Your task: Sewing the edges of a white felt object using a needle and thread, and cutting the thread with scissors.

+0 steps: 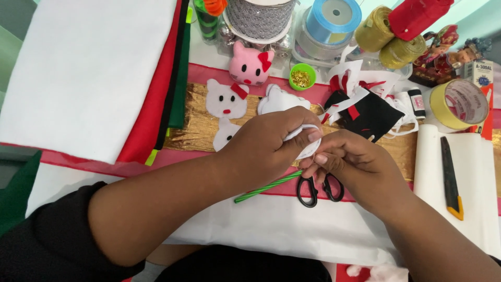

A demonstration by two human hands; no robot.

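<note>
White felt piece (pixel 308 137), likely soft, light and floppy, sits mid-frame, pinched at its edge by left hand (pixel 266 143) and right hand (pixel 347 162), fingers closed above black scissors (pixel 318 189).

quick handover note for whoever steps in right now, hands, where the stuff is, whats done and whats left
Left hand: gripping a small white felt piece over the table.
Right hand: fingertips pinching at that piece's edge.
Nearby: scissors and green pencil lie under the hands; utility knife to the right.
Done: white cat face with red bow lies on the gold fabric; pink cat head behind it.
Left: the held piece looks unfinished; felt scraps unsorted.
</note>
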